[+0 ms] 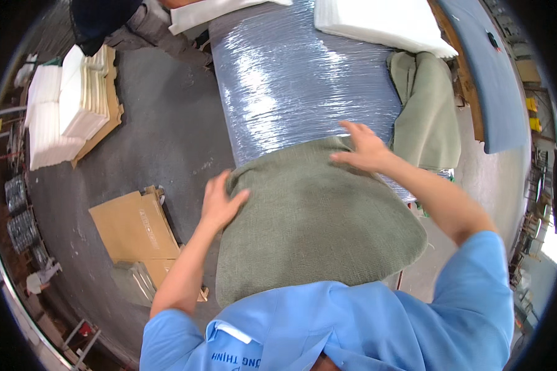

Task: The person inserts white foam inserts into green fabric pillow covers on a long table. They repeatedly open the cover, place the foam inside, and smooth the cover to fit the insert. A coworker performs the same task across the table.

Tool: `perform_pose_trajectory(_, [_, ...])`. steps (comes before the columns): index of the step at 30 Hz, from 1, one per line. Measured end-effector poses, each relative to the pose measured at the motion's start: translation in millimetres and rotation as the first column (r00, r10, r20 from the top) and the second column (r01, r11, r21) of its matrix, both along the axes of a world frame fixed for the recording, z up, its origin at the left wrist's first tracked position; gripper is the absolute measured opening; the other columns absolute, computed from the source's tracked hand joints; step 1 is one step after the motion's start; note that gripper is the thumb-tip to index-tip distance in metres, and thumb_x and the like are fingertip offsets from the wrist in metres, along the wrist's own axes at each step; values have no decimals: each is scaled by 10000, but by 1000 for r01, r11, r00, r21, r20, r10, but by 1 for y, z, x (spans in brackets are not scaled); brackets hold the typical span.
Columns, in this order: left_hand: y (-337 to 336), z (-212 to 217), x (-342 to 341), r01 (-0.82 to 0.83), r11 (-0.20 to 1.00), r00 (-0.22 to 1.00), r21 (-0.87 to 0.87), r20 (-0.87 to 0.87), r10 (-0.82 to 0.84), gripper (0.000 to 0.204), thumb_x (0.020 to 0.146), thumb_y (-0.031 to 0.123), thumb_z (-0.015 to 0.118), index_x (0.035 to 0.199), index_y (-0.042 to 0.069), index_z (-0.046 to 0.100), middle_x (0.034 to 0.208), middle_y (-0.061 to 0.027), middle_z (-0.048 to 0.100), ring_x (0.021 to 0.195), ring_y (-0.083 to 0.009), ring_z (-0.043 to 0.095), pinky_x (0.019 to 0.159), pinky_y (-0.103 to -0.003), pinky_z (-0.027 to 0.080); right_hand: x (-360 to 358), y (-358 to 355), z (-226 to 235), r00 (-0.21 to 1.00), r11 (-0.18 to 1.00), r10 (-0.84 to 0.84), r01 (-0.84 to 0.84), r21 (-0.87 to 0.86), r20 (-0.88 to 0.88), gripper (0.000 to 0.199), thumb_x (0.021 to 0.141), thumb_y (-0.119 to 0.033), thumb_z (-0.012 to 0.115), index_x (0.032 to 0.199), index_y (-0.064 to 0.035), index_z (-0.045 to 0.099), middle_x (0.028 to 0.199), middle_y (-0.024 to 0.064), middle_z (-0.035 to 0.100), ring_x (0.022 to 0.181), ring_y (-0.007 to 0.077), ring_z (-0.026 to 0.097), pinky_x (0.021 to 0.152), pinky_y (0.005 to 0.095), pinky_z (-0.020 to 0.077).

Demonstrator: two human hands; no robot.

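A grey-green fabric cushion (319, 213) with rounded corners reaches from my chest onto the near end of a table wrapped in shiny plastic film (291, 80). At the cushion's far left corner rests my left hand (221, 201), fingers along the edge and thumb spread apart on top. My right hand (366, 148) is at the far right corner, its fingers apart and slightly blurred. Neither hand is closed round the cloth. Just beyond my right hand, a folded piece of the same green fabric (426, 117) hangs over the table's right side.
White foam sheets (380, 25) lie at the table's far end. Stacked white foam pieces (74, 105) stand on cardboard at the left. A flattened cardboard box (136, 226) lies on the grey floor (161, 117). A blue-topped table (489, 74) stands right; another person (148, 31) is far left.
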State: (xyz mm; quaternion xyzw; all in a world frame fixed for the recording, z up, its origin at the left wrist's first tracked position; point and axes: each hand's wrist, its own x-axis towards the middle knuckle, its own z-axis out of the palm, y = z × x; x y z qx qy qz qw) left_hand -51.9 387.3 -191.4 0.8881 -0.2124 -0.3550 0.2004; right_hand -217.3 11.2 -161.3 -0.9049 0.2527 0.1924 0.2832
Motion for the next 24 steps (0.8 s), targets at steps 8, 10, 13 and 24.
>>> perform_pose_trajectory(8, [27,96,-34,-473,714,370,516,-619,693,1150,867,599,755,1664,44,141,1662,-312,241,1547,-433,272,1212,-572,317,-61,-12,79,554,568,-190,735,370,-810,1242,764,-665,822,1616,27,241,1564,337,386,1471,460,402,1185,591,349])
perform_pose_trajectory(10, [17,72,-29,-408,710,427,575,-567,705,1178,861,634,740,1655,8,136,1660,-316,245,1547,-432,272,1214,-571,313,-65,-17,42,516,583,-197,745,324,-834,1200,768,-691,803,1594,29,316,1572,328,390,1466,451,416,1174,621,348])
perform_pose_trajectory(13, [21,31,-23,-429,681,389,593,-559,732,1195,859,649,729,1635,-49,147,1649,-315,273,1528,-432,313,1208,-549,331,-38,-19,15,536,675,-193,681,285,-822,1081,825,-732,714,1539,30,436,1576,297,412,1465,458,415,1157,655,356])
perform_pose_trajectory(24, [18,-43,-8,-584,710,440,393,-582,684,771,942,554,687,1394,-65,605,1367,-242,650,1268,-338,622,1090,-428,460,-43,-26,-74,639,676,-321,671,303,-700,836,997,-686,512,1480,-4,541,1576,239,440,1448,398,439,1129,562,427])
